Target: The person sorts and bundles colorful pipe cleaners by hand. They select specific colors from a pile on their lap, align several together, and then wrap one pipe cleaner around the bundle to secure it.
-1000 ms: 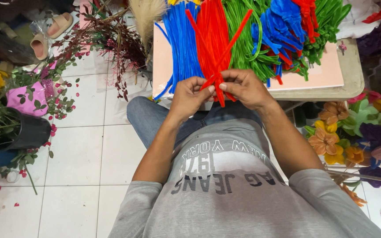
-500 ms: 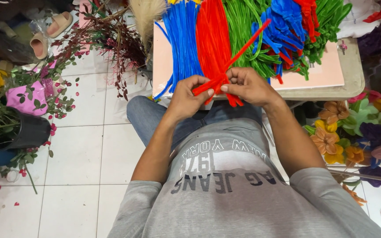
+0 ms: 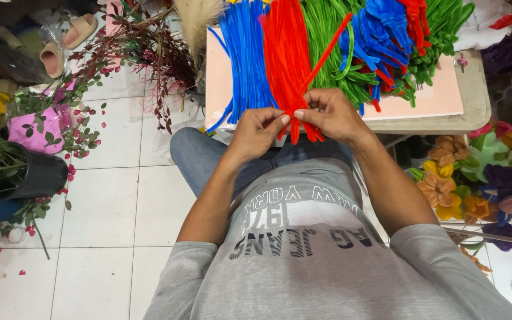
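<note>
Both hands, left [image 3: 260,131] and right [image 3: 332,114], pinch a red pipe cleaner [image 3: 321,56] at the tabletop [image 3: 472,95] front edge, over the red bundle [image 3: 284,47]. Its free end angles toward the green bundle [image 3: 327,29] and could snag; a loose pinch could let it spring free.

1. We see red pipe cleaners [image 3: 285,53] lying between blue pipe cleaners [image 3: 241,59] and green pipe cleaners [image 3: 327,35].
2. We note a pale pink board [image 3: 440,95] under them.
3. We wear a grey shirt [image 3: 327,266] and blue jeans [image 3: 200,157].
4. We see white floor tiles [image 3: 108,201].
</note>
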